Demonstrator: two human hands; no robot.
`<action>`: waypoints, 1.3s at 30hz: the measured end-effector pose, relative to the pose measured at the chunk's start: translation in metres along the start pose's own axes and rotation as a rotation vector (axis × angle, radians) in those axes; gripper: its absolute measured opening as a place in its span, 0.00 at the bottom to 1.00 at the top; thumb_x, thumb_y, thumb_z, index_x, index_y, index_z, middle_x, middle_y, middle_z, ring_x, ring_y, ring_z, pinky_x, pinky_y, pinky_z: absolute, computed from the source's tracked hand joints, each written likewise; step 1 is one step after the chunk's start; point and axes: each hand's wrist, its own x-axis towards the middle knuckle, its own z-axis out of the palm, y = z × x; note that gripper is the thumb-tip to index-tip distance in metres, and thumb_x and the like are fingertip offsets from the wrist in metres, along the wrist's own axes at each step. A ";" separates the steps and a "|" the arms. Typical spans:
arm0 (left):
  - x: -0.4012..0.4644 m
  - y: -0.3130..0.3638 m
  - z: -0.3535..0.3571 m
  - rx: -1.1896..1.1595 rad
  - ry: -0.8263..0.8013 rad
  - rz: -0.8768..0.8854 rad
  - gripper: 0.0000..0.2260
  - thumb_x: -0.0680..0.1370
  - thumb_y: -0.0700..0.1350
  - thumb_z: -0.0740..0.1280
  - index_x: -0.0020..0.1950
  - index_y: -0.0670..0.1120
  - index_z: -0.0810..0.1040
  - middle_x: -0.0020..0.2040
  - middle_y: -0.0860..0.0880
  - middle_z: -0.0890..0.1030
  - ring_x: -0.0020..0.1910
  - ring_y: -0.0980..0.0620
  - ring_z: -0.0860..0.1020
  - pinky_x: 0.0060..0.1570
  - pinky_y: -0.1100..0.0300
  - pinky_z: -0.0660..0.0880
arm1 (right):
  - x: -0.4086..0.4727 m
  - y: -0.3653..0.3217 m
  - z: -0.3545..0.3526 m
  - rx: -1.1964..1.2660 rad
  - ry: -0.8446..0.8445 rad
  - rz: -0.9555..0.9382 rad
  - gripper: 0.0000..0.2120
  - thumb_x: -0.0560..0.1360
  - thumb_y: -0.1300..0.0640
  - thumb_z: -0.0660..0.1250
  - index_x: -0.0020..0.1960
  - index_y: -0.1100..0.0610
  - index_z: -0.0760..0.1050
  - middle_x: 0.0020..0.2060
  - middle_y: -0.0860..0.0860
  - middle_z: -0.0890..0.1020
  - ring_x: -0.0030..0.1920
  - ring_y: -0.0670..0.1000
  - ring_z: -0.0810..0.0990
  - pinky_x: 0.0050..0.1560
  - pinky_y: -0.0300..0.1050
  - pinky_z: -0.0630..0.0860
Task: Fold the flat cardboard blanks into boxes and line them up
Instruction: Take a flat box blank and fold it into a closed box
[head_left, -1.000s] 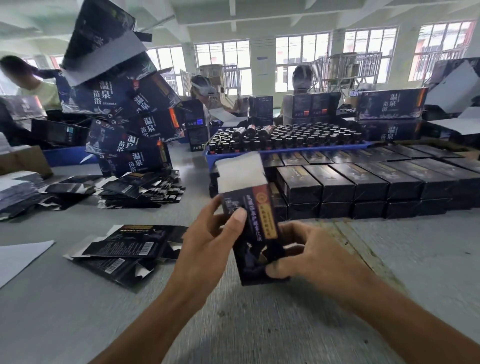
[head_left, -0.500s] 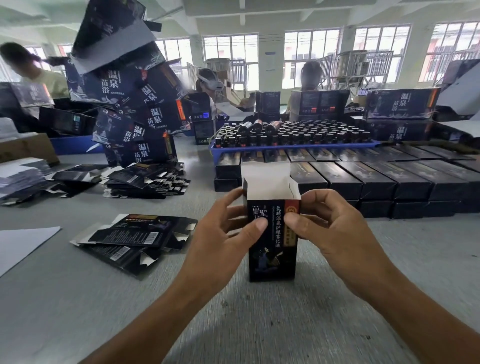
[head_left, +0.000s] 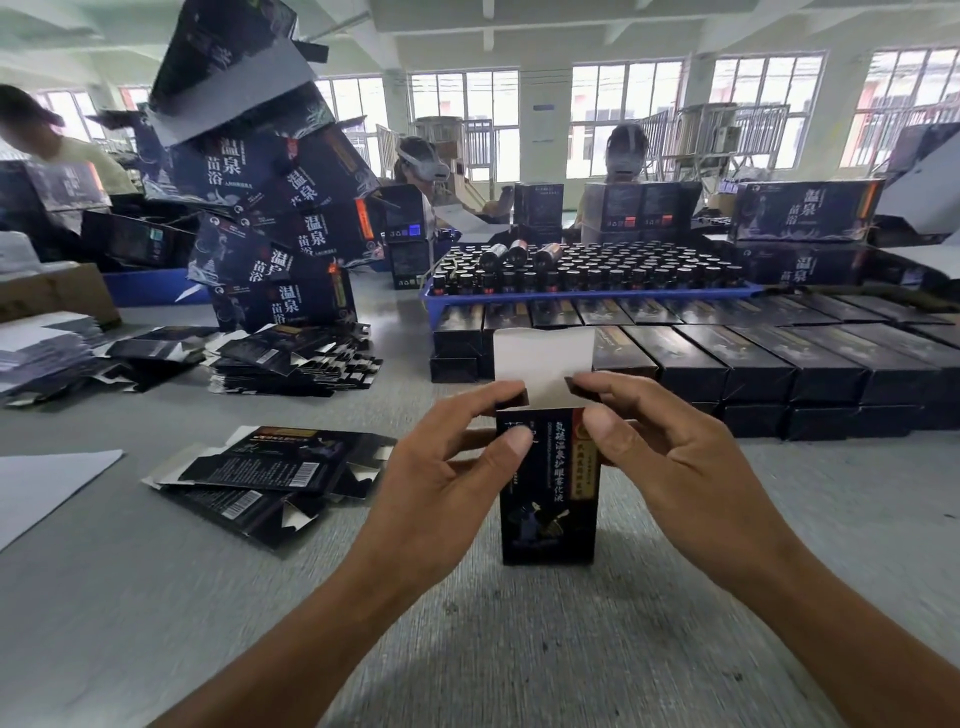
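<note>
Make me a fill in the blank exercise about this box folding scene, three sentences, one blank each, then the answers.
1. The dark box that both hands hold stands ____ on the grey table.
2. Its white top flap is still ____, pointing up.
3. The left hand and the right hand each pinch a small side ____ at the box's top.

Missing words: upright; open; flap

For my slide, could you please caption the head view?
Both hands hold an upright dark box, its white top flap open.
</note>
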 end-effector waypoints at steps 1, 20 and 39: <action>0.000 0.001 0.000 0.003 0.005 0.005 0.15 0.77 0.53 0.67 0.64 0.59 0.79 0.61 0.51 0.81 0.59 0.53 0.81 0.53 0.62 0.79 | 0.000 -0.001 0.000 -0.008 0.003 -0.002 0.15 0.74 0.38 0.63 0.60 0.34 0.78 0.54 0.35 0.82 0.56 0.38 0.81 0.53 0.28 0.76; -0.001 0.009 0.003 0.034 0.054 0.137 0.11 0.81 0.48 0.66 0.62 0.51 0.81 0.63 0.53 0.81 0.61 0.52 0.81 0.54 0.63 0.79 | -0.004 -0.009 0.005 0.128 0.167 -0.089 0.09 0.73 0.46 0.70 0.53 0.42 0.82 0.53 0.39 0.85 0.55 0.41 0.83 0.51 0.29 0.77; -0.001 0.008 0.002 0.153 0.109 0.219 0.13 0.81 0.49 0.65 0.64 0.53 0.80 0.62 0.53 0.81 0.61 0.52 0.80 0.48 0.65 0.80 | -0.002 -0.002 0.004 -0.130 0.185 -0.154 0.09 0.75 0.47 0.66 0.52 0.47 0.82 0.56 0.37 0.83 0.58 0.41 0.81 0.55 0.40 0.80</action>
